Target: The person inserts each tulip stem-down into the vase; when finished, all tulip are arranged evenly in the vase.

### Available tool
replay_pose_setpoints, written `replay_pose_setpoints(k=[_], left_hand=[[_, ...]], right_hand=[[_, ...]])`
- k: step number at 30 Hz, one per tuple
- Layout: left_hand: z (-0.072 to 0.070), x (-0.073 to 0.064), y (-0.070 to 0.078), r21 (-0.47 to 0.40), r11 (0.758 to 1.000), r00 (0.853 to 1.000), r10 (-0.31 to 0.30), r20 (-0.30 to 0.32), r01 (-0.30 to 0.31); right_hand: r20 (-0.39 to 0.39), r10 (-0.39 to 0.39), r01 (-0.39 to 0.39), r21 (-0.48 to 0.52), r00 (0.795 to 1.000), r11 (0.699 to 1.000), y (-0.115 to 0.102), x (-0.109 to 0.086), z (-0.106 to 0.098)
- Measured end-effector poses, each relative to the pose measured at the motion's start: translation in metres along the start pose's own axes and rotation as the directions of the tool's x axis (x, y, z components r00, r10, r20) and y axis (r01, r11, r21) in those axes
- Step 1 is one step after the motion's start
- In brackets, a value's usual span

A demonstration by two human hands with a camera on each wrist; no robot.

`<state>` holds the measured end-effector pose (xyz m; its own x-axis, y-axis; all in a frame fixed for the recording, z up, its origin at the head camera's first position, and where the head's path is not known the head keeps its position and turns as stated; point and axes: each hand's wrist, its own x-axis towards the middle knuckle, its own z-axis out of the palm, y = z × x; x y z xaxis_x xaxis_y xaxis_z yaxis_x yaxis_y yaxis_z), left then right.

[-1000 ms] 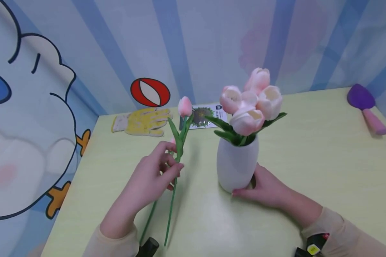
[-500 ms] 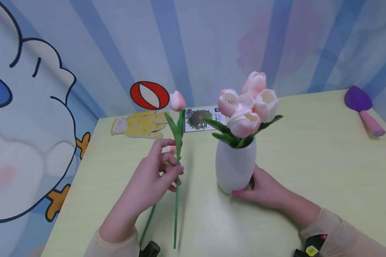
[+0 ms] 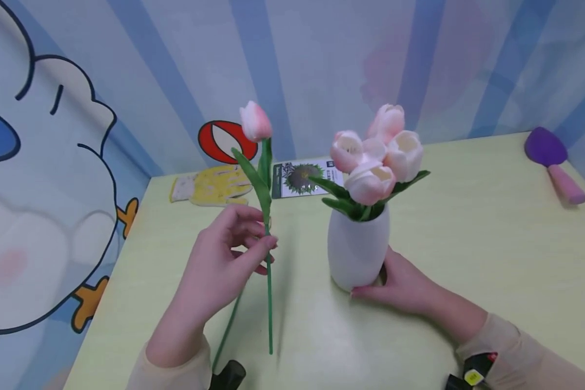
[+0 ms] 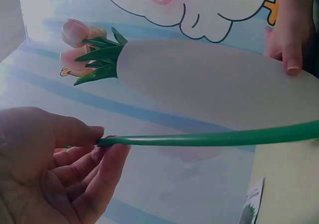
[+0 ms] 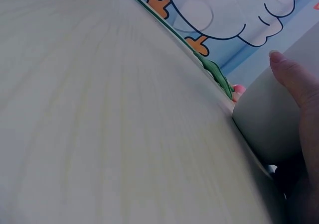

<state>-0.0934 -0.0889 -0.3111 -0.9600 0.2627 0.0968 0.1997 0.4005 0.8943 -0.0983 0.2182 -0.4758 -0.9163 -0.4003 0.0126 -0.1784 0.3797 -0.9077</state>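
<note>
My left hand [image 3: 224, 260] pinches the green stem of a pink tulip [image 3: 256, 122] between thumb and fingers, with the bloom upward and the stem hanging below. In the left wrist view the stem [image 4: 199, 138] runs rightward from the fingertips. A white vase [image 3: 358, 249] stands upright on the table, holding several pale pink tulips [image 3: 372, 157] with green leaves. Low on the vase's right side, my right hand [image 3: 409, 284] grips it, the thumb across its front. Another tulip [image 5: 214, 70] lies on the table, mostly hidden behind my left hand in the head view.
At the back of the table [image 3: 468, 227] lie a yellow and white glove [image 3: 214, 186] and a printed card [image 3: 304, 177]. A purple scoop with a pink handle [image 3: 565, 184] rests at the far right. A cartoon-printed backdrop [image 3: 312, 70] rises behind the table.
My left hand has raised the tulip a little; its bloom has moved up and left, and its stem hangs more upright. The right hand and vase have stayed in place.
</note>
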Motion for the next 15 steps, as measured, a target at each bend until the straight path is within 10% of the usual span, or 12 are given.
replay_pose_setpoints(k=[15], left_hand=[[-0.001, -0.012, 0.015, -0.076, 0.982, 0.975, 0.159, -0.153, -0.172]], right_hand=[[0.004, -0.008, 0.008, 0.003, 1.000, 1.000, -0.002, 0.002, 0.000]])
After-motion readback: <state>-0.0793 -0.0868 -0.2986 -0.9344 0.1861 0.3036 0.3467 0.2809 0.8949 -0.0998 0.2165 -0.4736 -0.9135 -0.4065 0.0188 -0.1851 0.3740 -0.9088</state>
